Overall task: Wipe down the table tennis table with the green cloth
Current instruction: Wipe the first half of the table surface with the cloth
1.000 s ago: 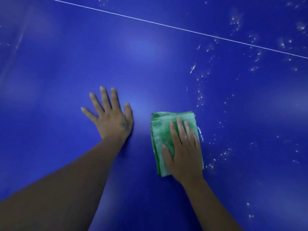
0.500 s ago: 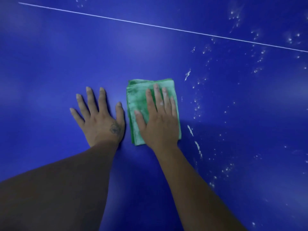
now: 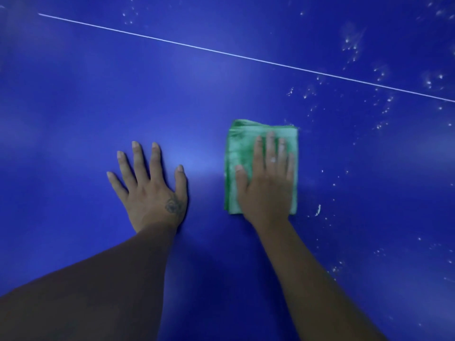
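Cloth [image 3: 240, 148] — where is it?
Folded green pad, flat on the blue table [image 3: 73, 119], pinned under the right hand [image 3: 267, 185], fingers [image 3: 270, 151] straight and together.
How will it handle?
Likely light, soft, limp — press with a flat palm rather than pinching. Left hand [image 3: 150, 190] rests spread on the table beside it; white specks [image 3: 384, 112] to the right.

The right hand [image 3: 267, 183] presses flat on the folded green cloth [image 3: 240, 148] on the blue counter [image 3: 73, 107]. The left hand [image 3: 150, 190] rests flat beside it, fingers spread. White specks [image 3: 382, 112] dot the surface right of the cloth; a thin white line [image 3: 221, 52] runs beyond.
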Tool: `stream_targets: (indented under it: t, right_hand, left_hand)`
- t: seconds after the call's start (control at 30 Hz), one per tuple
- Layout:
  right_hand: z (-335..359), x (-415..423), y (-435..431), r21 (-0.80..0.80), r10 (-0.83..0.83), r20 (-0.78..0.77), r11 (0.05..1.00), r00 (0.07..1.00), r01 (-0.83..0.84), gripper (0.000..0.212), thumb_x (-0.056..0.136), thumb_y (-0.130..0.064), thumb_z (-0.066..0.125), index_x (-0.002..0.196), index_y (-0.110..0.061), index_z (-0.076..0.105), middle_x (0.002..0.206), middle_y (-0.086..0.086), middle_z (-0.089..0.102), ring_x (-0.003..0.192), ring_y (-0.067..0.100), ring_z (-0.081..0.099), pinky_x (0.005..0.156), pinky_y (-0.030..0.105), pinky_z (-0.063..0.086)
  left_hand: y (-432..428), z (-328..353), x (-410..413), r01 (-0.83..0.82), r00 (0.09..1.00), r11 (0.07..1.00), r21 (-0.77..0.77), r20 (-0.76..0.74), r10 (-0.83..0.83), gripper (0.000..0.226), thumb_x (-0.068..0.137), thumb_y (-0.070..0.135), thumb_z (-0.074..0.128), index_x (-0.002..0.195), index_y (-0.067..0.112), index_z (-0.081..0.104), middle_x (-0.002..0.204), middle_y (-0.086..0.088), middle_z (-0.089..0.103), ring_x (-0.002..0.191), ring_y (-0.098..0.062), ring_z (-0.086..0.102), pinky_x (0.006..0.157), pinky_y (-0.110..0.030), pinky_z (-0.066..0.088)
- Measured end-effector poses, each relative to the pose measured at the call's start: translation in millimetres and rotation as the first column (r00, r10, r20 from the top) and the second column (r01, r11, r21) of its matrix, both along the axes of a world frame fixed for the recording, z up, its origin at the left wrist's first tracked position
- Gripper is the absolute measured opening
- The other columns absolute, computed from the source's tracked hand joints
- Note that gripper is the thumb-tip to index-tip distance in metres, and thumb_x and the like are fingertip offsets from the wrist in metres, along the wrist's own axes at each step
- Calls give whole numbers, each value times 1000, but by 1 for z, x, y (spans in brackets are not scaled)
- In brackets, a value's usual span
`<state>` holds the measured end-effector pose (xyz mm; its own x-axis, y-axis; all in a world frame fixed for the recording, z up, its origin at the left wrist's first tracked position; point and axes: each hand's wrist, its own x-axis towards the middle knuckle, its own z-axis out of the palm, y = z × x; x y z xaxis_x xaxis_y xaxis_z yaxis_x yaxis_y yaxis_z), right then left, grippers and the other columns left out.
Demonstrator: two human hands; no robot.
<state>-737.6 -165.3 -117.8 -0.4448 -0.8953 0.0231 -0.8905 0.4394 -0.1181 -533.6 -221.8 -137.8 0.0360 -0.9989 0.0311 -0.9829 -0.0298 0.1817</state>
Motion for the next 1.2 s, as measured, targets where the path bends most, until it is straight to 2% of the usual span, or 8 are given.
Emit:
stream_targets:
  t: [0.13,0.27,0.47,0.63,0.83,1.0,1.2]
  right_hand:
    - [1,30,-38,-60,76,39,995,996,-74,73,112,-56,36,171,-13,32,180,10,21,168,33,17,135,54,13]
    - [-1,-5,-62,-1,100,40,995,994,-100,75,110,-62,28,173,-21,23,182,3,12,169,27,8,136,47,3]
    - [0,-94,-49,72,-144,41,987,989,141,74,112,-60,28,175,-21,16,183,1,6,169,27,2,137,48,2]
    - [2,-75,-28,85,-185,-4,979,983,184,76,112,-59,20,175,-17,13,183,5,4,169,30,2,136,52,4]
    - [-1,-14,-65,-10,22,10,1000,1000,-21,74,112,-58,29,172,-14,27,181,9,17,169,32,11,135,54,8]
    - [-1,-47,-112,38,89,20,995,996,-90,77,110,-63,27,174,-21,22,183,2,11,169,27,5,136,49,0]
    - [0,-146,-109,47,-158,15,986,987,157,77,111,-63,27,173,-19,22,182,5,15,168,29,10,136,49,3]
  left_hand:
    - [0,-3,2,-1,1000,999,-45,-1,1,74,104,62,41,169,28,34,181,-3,19,168,-34,9,133,-64,4]
    - [0,-4,0,7,1000,998,-61,4,-6,74,104,63,39,169,28,34,180,-3,21,168,-33,10,133,-63,5]
    - [0,-2,1,1,1000,999,-48,3,-1,74,104,63,37,169,28,33,180,-3,19,168,-33,8,133,-62,4]
    - [1,-2,-1,-2,1000,999,-45,-5,2,74,104,63,37,169,28,32,180,-3,18,168,-33,6,133,-63,4]
    - [-1,-5,0,4,1000,997,-81,-11,-5,73,104,63,39,168,27,35,179,-3,21,168,-33,9,133,-62,4]
    - [1,-3,0,2,1000,997,-73,-17,-3,74,103,63,38,168,27,37,179,-4,22,168,-33,9,133,-63,5]
    - [1,-3,-1,1,1000,998,-56,-25,-2,73,104,62,37,168,27,35,180,-4,21,168,-32,8,133,-63,4]
